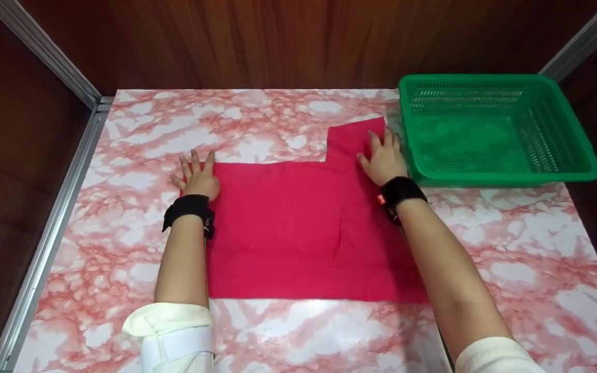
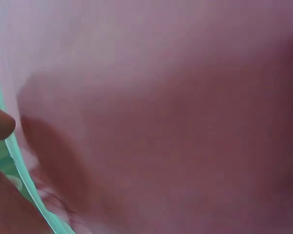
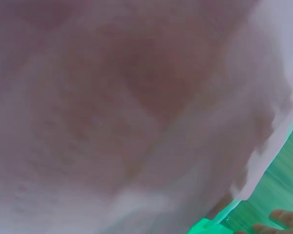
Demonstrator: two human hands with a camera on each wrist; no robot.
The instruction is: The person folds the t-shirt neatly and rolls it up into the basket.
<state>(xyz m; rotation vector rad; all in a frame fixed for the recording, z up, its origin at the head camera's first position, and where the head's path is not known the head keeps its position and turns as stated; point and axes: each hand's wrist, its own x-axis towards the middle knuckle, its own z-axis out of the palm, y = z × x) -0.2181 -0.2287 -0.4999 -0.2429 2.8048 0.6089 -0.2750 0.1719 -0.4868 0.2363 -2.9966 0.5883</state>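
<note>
A red cloth garment (image 1: 278,223) lies flat on the table, a short sleeve-like piece (image 1: 347,137) jutting out at its upper right. My left hand (image 1: 200,178) rests with spread fingers on its upper left corner. On the right, my other hand (image 1: 385,160) lies with fingers extended over the garment's right side, just below the sleeve-like piece. The left wrist view is mostly filled by blurred cloth, with a fingertip (image 2: 2,124) at its left edge. In the right wrist view, fingertips (image 3: 283,219) show at the lower right beside the cloth.
A green plastic basket (image 1: 485,181) with slotted sides stands at the back right, close to my right hand. The table (image 1: 278,336) has a red-and-white marbled top. Dark wooden panels (image 1: 257,41) wall in the back and sides, and a metal rail (image 1: 50,248) runs along the left.
</note>
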